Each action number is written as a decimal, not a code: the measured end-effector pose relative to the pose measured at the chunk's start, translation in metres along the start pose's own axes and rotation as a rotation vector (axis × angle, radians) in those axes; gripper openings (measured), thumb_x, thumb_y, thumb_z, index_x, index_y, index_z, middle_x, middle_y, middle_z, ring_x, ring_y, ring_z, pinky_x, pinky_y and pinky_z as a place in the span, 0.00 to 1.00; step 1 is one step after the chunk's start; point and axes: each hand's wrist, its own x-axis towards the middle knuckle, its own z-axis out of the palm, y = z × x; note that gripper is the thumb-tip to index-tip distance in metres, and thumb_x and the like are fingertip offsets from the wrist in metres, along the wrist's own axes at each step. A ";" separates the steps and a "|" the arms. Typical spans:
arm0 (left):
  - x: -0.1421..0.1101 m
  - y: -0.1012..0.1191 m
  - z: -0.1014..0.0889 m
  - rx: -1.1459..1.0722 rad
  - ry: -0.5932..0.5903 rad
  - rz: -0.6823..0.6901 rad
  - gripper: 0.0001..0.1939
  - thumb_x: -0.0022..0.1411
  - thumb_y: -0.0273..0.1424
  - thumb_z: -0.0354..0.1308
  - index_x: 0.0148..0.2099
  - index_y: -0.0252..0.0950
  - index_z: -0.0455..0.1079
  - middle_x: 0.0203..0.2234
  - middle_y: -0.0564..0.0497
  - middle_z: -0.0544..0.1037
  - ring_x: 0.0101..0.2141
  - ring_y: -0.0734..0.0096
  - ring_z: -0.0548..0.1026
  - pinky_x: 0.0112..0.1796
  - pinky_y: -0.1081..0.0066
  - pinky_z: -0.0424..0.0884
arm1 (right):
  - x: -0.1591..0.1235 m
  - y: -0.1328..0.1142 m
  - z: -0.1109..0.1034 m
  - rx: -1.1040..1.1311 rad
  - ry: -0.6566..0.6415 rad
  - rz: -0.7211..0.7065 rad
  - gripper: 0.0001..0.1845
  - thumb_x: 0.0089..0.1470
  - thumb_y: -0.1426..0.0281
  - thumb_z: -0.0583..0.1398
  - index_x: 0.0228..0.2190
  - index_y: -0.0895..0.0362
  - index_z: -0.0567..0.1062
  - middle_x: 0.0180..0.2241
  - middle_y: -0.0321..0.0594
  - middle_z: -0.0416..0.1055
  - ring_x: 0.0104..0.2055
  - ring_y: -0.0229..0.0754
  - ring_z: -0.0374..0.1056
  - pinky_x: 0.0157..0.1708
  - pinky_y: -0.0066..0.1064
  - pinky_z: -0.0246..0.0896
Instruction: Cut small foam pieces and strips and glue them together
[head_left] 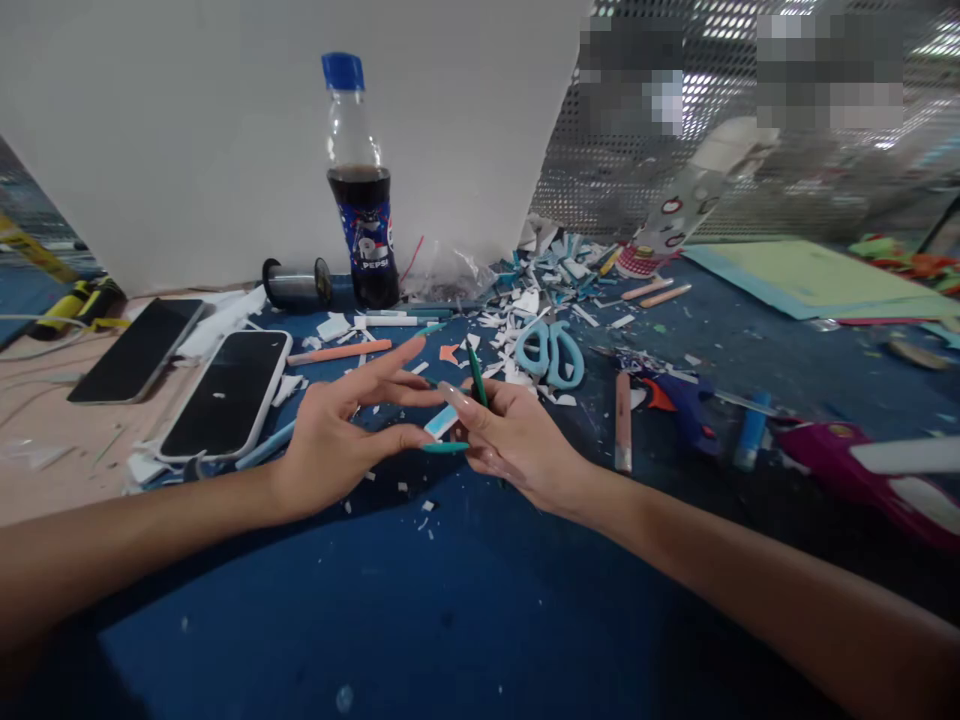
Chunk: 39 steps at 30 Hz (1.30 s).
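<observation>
A small blue-and-white strip [441, 422] is pinched in my right hand [525, 440], its end pointing left. Beside the right fingers a thin green pointed piece [476, 372] stands up; I cannot tell whether it is a nail or a separate piece. My left hand [337, 430] faces the strip with its fingers stretched and apart, the thumb tip close to or touching the strip's left end. Long green tips [445, 448] extend from the left thumb and index finger, looking like long nails. Both hands are above the blue tabletop [420, 620].
Behind the hands lie light-blue scissors [555, 355] and a heap of white and blue scraps [559, 270]. A Pepsi bottle [362, 200] and a wire spool [296, 284] stand further back. Two phones [229, 395] are at left; a magenta glue gun [840, 455] is at right.
</observation>
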 end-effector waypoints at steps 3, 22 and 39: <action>-0.005 -0.001 0.006 -0.083 0.009 -0.041 0.36 0.49 0.32 0.70 0.59 0.41 0.62 0.38 0.51 0.80 0.43 0.67 0.77 0.50 0.66 0.71 | -0.002 0.004 0.001 -0.047 0.054 -0.013 0.21 0.47 0.53 0.64 0.25 0.55 0.63 0.09 0.22 0.55 0.10 0.26 0.46 0.11 0.22 0.41; -0.018 0.003 0.011 0.004 -0.043 -0.065 0.34 0.50 0.35 0.69 0.59 0.50 0.62 0.35 0.55 0.77 0.38 0.67 0.76 0.44 0.66 0.74 | -0.016 0.004 0.014 -0.131 0.066 0.096 0.21 0.42 0.57 0.68 0.28 0.56 0.65 0.17 0.25 0.60 0.14 0.27 0.54 0.12 0.21 0.49; -0.014 0.009 0.014 -0.251 0.031 -0.169 0.32 0.47 0.29 0.71 0.55 0.46 0.67 0.31 0.56 0.78 0.38 0.68 0.78 0.46 0.69 0.75 | -0.018 0.009 0.016 0.087 -0.047 0.131 0.19 0.50 0.58 0.64 0.37 0.54 0.65 0.17 0.22 0.61 0.09 0.24 0.46 0.08 0.21 0.42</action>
